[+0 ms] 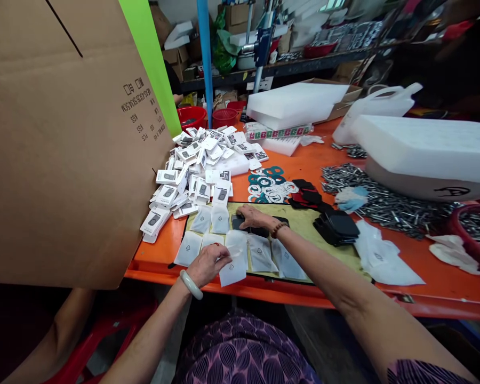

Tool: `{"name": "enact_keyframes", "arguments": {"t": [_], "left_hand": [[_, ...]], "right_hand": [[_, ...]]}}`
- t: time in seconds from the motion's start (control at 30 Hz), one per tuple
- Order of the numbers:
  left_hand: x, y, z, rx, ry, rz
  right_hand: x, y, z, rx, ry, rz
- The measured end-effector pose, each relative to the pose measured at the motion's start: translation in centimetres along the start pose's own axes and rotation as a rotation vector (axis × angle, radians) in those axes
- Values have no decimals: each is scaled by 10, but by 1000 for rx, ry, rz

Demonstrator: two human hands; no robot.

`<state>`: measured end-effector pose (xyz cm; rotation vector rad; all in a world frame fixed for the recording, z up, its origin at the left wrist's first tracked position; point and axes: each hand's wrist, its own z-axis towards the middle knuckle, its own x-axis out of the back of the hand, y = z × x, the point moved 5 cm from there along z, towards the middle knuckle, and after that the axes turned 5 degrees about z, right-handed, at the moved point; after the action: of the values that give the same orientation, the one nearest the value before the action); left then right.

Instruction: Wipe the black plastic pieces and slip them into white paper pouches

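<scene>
Smooth orange table (306,160), frosted pouches (232,273), hands (208,264)

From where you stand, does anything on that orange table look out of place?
Yes: small metal parts lie heaped loose on the table at right, while similar ones sit in a red basin beside them, so they may have spilled. White pouches near the left hand form rough rows.

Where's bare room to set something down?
Orange tabletop lies bare between the ring pile, lower foam slab and metal pins. A smaller bare patch of yellow mat lies between the right wrist's beaded bracelet and black stack. Crowded: white box heap left, metal pins right.
</scene>
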<state>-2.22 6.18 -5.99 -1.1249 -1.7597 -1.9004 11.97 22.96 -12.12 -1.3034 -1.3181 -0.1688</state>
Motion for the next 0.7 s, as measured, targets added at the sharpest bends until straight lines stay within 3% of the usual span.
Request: {"name": "enact_keyframes", "arguments": {"t": [0.2, 0.3, 0.37, 0.43, 0.53, 0.7], "left_hand": [[3, -15, -2, 24, 41, 24], [4, -18, -1, 15, 40, 23], [4, -18, -1, -4, 20, 24], [4, -16, 0, -29, -1, 25], [5, -11, 2, -66, -2, 13], [15, 7, 0, -130, 85, -32]], "right_hand": [[5, 13, 15, -34, -105, 94], [18, 14, 9, -12, -64, 137], [31, 10, -1, 17, 41, 174], [45, -3, -19, 86, 203, 305], [54, -34, -53, 242, 383, 683], [32, -77, -96, 369, 356, 1064]]}}
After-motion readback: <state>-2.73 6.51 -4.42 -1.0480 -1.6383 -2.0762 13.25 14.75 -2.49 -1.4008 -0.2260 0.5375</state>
